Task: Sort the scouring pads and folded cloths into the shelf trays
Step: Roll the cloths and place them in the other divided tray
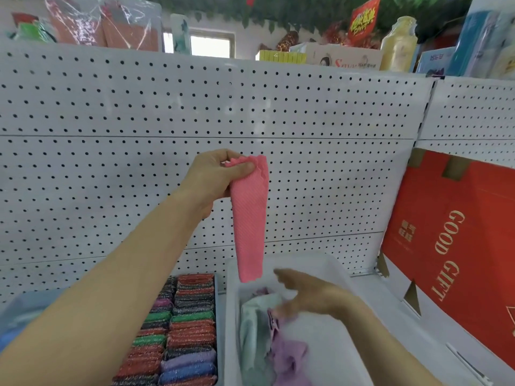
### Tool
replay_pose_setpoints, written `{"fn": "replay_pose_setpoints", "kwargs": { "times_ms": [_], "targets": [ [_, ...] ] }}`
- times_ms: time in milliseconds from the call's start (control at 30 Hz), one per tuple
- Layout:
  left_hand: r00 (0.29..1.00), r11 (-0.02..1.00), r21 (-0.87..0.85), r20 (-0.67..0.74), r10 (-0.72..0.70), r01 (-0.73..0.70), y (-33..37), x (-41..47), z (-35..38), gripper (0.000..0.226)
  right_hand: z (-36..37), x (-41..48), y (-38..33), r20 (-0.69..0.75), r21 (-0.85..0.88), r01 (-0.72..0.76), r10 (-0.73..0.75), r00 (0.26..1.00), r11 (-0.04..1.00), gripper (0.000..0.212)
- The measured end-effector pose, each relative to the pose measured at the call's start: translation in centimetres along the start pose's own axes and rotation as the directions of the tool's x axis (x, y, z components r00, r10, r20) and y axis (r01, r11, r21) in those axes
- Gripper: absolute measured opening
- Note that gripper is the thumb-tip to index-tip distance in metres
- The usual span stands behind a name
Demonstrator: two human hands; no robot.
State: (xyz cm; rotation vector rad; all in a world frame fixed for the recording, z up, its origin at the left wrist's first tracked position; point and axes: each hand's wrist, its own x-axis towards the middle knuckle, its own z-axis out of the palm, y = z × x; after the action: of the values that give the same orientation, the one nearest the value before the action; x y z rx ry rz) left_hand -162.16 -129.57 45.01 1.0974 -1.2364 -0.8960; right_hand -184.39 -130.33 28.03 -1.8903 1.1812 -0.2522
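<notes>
My left hand (pixel 214 179) is raised in front of the pegboard and pinches the top edge of a pink ribbed cloth (pixel 249 218), which hangs straight down over the white tray (pixel 312 260). Inside that tray lie a pale mint cloth (pixel 256 330) and a lilac cloth (pixel 287 355), crumpled together. My right hand (pixel 309 296) hovers blurred over those cloths with fingers spread and relaxed, holding nothing. To the left a grey tray (pixel 218 330) is packed with rows of glittery scouring pads (pixel 184 330) in red, green, black, purple and blue.
A white pegboard wall (pixel 111 121) backs the shelf. A red carton (pixel 457 246) printed GOOD GIFT leans at the right. Boxes, a bottle and wrapped packs sit along the top of the pegboard. A blue item (pixel 11 335) lies at the far left edge.
</notes>
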Motion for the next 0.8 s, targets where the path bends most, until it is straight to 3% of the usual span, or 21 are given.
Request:
{"fn": "replay_pose_setpoints", "kwargs": {
  "times_ms": [67, 100, 167, 300, 400, 567, 667, 733, 800],
  "targets": [
    [0.999, 0.999, 0.018, 0.043, -0.029, 0.028, -0.6, -0.2, 0.4, 0.010, -1.6, -0.7, -1.9, -0.156, 0.355, 0.210, -0.164, 0.974, 0.911, 0.095],
    [0.998, 0.999, 0.014, 0.059, -0.038, 0.037, -0.8, -0.3, 0.6, 0.012, -2.1, -0.9, -3.3, -0.255, 0.446, 0.317, -0.221, 0.941, 0.837, 0.085],
    [0.996, 0.999, 0.014, 0.084, -0.043, 0.042, -1.3, -0.3, 1.0, 0.016, -2.5, -0.8, -5.9, -0.358, 0.465, 0.429, -0.279, 0.891, 0.774, 0.066],
    [0.994, 0.998, 0.048, 0.098, -0.047, 0.043, -1.7, -0.3, 0.7, 0.021, -1.3, 0.6, -7.6, -0.384, 0.556, 0.402, -0.205, 0.901, 0.728, 0.032],
    [0.996, 0.997, 0.061, 0.071, -0.047, 0.043, -2.1, -0.3, -0.2, 0.024, -0.8, 0.6, -7.0, -0.283, 0.654, 0.306, -0.151, 0.947, 0.692, 0.027],
    [0.997, 0.995, 0.086, 0.046, -0.059, 0.055, -3.1, -0.4, -1.2, 0.028, -0.4, -0.1, -7.5, -0.100, 0.666, 0.203, -0.183, 0.978, 0.718, 0.032],
    [0.997, 0.992, 0.106, 0.016, -0.073, 0.071, -4.1, -0.1, -2.0, 0.021, -0.6, -0.7, -8.0, -0.062, 0.647, 0.249, -0.276, 0.959, 0.720, 0.024],
    [0.993, 0.990, 0.081, 0.016, -0.113, 0.112, -4.9, 0.0, -2.5, 0.017, -0.7, -1.1, -8.5, -0.104, 0.608, 0.338, -0.350, 0.931, 0.719, 0.024],
    [0.981, 0.981, 0.040, 0.047, -0.190, 0.188, -5.4, -0.3, -2.7, 0.019, -1.0, -1.4, -9.1, -0.238, 0.524, 0.456, -0.391, 0.889, 0.719, 0.026]
  ]
}}
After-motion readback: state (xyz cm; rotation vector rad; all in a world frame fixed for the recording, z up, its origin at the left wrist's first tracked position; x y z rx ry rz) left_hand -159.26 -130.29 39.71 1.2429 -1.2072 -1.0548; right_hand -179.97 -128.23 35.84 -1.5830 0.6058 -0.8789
